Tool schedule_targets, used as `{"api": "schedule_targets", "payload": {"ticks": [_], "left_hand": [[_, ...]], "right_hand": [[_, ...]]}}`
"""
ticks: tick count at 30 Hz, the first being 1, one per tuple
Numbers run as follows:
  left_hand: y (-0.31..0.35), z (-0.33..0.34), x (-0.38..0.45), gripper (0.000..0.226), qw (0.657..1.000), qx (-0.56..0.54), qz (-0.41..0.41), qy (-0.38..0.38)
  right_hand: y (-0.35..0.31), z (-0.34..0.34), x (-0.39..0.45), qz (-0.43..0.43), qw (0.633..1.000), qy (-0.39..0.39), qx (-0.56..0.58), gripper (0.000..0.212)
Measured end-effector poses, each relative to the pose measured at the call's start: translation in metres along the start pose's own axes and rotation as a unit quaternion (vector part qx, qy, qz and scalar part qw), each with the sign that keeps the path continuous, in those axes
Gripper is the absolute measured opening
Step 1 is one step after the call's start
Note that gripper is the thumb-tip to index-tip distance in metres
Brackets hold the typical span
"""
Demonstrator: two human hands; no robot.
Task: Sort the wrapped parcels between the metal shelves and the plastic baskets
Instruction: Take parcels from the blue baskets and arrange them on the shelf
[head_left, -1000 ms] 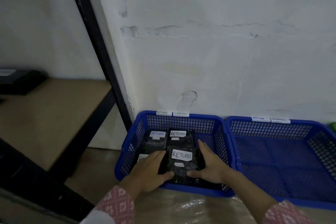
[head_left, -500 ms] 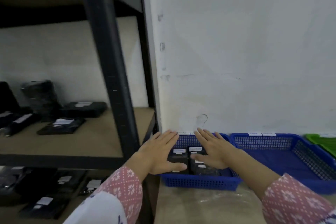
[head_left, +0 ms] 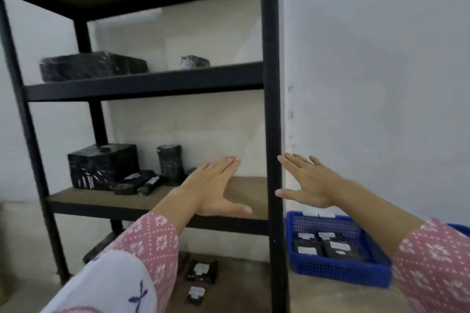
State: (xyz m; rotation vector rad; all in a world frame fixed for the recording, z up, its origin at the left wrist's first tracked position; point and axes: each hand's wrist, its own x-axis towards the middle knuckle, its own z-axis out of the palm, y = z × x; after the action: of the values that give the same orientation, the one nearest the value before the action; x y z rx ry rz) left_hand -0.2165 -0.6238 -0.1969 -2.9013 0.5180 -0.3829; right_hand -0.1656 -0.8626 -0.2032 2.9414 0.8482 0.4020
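A black metal shelf rack (head_left: 271, 109) fills the left and middle. My left hand (head_left: 213, 185) is raised flat and empty in front of its middle shelf (head_left: 244, 193), fingers spread. My right hand (head_left: 307, 181) hovers open and empty just right of the rack's front post. Black wrapped parcels (head_left: 103, 166) with white labels sit on the middle shelf at left. A larger wrapped parcel (head_left: 91, 66) lies on the shelf above. The blue plastic basket (head_left: 340, 273) at lower right holds several labelled black parcels (head_left: 328, 246).
Two small labelled parcels (head_left: 201, 270) lie on the bottom shelf below my left arm. A small dark parcel (head_left: 194, 61) sits on the upper shelf. A white wall (head_left: 368, 71) rises behind the basket. A second blue basket's corner (head_left: 457, 227) shows at the far right.
Both hands let go of the "RETURN" parcel in the blue basket and rose empty. My view swung up and left, from the basket to the shelf rack.
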Motion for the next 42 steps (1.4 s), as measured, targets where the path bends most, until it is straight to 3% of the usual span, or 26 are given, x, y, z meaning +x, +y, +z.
{"api": "schedule_targets", "payload": {"ticks": [13, 17, 21, 25, 31, 33, 36, 42], "left_hand": [[-0.174, -0.078, 0.021, 0.118, 0.989, 0.001, -0.067, 0.134], [-0.228, -0.099, 0.051, 0.100, 0.974, -0.027, -0.072, 0.215], [-0.269, -0.106, 0.072, 0.086, 0.966, -0.039, -0.067, 0.247], [-0.302, -0.104, 0.084, 0.070, 0.966, -0.055, -0.073, 0.243], [-0.345, -0.097, 0.095, 0.056, 0.962, -0.067, -0.070, 0.253], [-0.358, -0.092, 0.095, 0.056, 0.965, -0.064, -0.064, 0.247], [-0.373, -0.086, 0.096, 0.060, 0.965, -0.038, -0.033, 0.256], [-0.381, -0.074, 0.102, 0.080, 0.955, -0.008, -0.011, 0.295]], "right_hand": [[-0.056, -0.110, 0.152, -0.069, 0.970, 0.232, -0.024, 0.073], [-0.069, -0.138, 0.215, -0.071, 0.952, 0.297, -0.002, 0.064], [-0.086, -0.164, 0.264, -0.065, 0.949, 0.308, 0.023, 0.058], [-0.107, -0.179, 0.303, -0.038, 0.969, 0.241, 0.039, 0.054], [-0.131, -0.194, 0.358, 0.101, 0.973, 0.184, 0.093, 0.055], [-0.135, -0.193, 0.370, 0.126, 0.969, 0.177, 0.116, 0.045], [-0.144, -0.190, 0.374, 0.125, 0.950, 0.235, 0.164, 0.029], [-0.178, -0.174, 0.359, -0.007, 0.903, 0.384, 0.194, 0.048]]}}
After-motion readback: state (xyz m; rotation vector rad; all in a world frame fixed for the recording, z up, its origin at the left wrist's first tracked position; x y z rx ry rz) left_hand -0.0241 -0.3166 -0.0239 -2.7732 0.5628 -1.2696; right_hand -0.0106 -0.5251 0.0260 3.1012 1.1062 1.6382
